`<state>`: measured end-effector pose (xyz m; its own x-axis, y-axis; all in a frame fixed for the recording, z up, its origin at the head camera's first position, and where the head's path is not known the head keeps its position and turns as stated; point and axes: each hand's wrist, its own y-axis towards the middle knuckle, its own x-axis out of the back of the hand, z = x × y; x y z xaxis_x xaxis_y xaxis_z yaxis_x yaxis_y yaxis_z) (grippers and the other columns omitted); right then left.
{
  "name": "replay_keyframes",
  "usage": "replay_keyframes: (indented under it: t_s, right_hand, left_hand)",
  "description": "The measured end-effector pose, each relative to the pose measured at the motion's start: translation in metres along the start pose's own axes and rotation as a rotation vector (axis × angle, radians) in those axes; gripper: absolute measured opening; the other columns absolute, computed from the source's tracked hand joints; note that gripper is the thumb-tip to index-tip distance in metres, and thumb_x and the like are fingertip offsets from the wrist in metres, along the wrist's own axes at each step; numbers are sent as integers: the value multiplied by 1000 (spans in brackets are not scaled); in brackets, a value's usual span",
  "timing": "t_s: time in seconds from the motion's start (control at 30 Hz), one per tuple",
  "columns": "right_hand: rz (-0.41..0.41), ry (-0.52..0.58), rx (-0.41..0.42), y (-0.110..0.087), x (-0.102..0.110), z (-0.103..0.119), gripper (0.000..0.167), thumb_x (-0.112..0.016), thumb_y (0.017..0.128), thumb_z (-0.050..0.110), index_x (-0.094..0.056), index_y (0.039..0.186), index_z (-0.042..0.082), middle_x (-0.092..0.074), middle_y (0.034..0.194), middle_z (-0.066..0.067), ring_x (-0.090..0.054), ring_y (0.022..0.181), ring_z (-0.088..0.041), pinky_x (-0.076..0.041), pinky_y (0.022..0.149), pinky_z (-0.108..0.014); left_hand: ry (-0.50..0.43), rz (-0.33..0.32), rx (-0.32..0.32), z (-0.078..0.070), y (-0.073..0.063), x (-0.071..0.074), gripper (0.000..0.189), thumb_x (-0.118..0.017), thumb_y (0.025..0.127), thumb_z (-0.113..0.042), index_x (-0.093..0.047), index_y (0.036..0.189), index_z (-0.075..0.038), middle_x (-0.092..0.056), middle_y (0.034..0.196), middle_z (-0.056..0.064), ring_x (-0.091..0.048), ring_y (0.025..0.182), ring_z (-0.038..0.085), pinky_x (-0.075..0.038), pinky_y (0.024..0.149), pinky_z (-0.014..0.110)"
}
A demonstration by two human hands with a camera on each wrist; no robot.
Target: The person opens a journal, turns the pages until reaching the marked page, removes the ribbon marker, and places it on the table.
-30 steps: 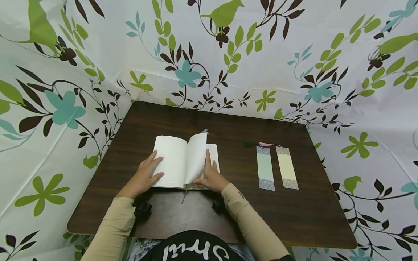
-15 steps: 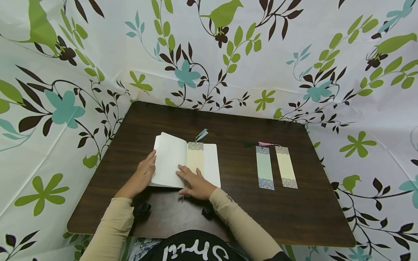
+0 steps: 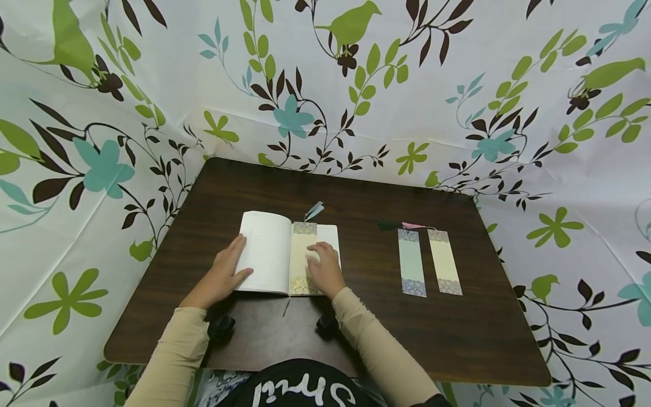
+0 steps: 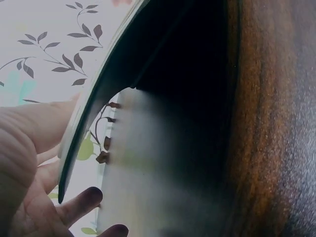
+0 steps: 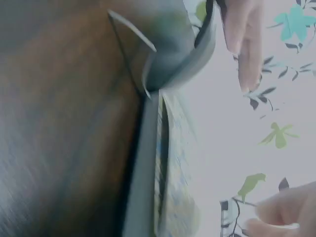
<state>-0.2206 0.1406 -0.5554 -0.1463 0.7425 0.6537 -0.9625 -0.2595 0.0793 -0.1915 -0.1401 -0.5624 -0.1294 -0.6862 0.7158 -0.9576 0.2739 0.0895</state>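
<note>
An open notebook point(image 3: 264, 254) with lined white pages lies in the middle of the table. My left hand point(image 3: 222, 274) grips its left edge, the thumb over the page; in the left wrist view the fingers point(image 4: 81, 205) reach behind the lifted cover point(image 4: 91, 116). A cream bookmark point(image 3: 303, 254) with patterned ends and a light blue tassel point(image 3: 315, 211) lies on the right page along the fold. Above the bookmark's right side my right hand point(image 3: 325, 270) hovers, its fingers loosely bent and holding nothing. Thumb and fingers stand apart in the right wrist view.
Two more bookmarks, one pale green point(image 3: 411, 260) and one cream point(image 3: 445, 260), lie right of the notebook. A dark green tassel point(image 3: 389, 225) and a pink tassel point(image 3: 413, 226) are at their tops. A thin ribbon point(image 3: 286, 306) hangs from the notebook's lower edge onto the dark table point(image 3: 488, 339).
A page has turned over to the left, uncovering the cream bookmark. My right hand crossed left over the page, then drew back to the right and lifted. My left hand stays at the left edge.
</note>
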Motion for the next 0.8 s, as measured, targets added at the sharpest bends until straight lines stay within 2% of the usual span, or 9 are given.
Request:
replay_keyframes:
  t_s: [0.07,0.17,0.27,0.37,0.5,0.57,0.67,0.8]
  right_hand:
    - [7,-11,-79,1,3,0,34,-57,100,10,-61,133,0,-51,142,-23,-40,134,-43,-34,108,-56]
    - [68,15,-149,3,4,1,38,-55,101,13,-57,137,1,-51,143,-23,-39,134,-42,-33,108,-56]
    - [111,83,-213,6,4,1,41,-53,104,16,-52,142,4,-47,146,-23,-41,132,-41,-38,106,-55]
    - [118,162,-248,9,3,2,42,-53,104,15,-49,145,4,-45,146,-26,-44,132,-42,-41,106,-55]
    - [82,266,-269,12,2,1,41,-54,103,9,-49,143,1,-41,143,-27,-46,130,-43,-44,103,-54]
    - [69,284,-269,13,1,-1,41,-56,100,5,-52,141,1,-42,139,-26,-47,127,-41,-47,97,-51]
    - [63,261,-250,13,0,-6,41,-60,97,0,-58,138,3,-46,136,-23,-50,123,-38,-49,91,-46]
    - [55,210,-192,14,-1,-12,41,-63,95,-3,-63,135,4,-57,137,-20,-57,119,-37,-53,89,-45]
  left_hand:
    - [2,3,4,-1,0,0,76,-66,99,-13,-22,157,7,-13,165,28,-17,145,55,-20,111,71]
    - [3,9,14,-2,0,1,75,-66,99,-13,-23,157,7,-13,165,28,-17,144,56,-21,111,72]
    - [1,11,14,-2,1,1,74,-66,99,-14,-24,157,7,-13,165,28,-17,144,57,-21,110,72]
    - [3,13,12,-1,1,0,74,-66,99,-14,-24,157,7,-13,165,29,-18,144,57,-22,110,73]
    - [2,19,16,1,1,-1,74,-66,99,-14,-25,156,7,-13,165,28,-18,144,57,-23,110,72]
    - [7,27,20,2,1,0,73,-66,99,-14,-26,156,7,-12,165,28,-17,144,56,-23,110,72]
    - [11,41,28,2,0,1,70,-65,99,-14,-29,156,5,-11,166,27,-16,145,56,-23,110,73]
    - [15,48,32,2,0,1,67,-65,100,-15,-32,155,4,-10,166,26,-15,145,56,-23,108,74]
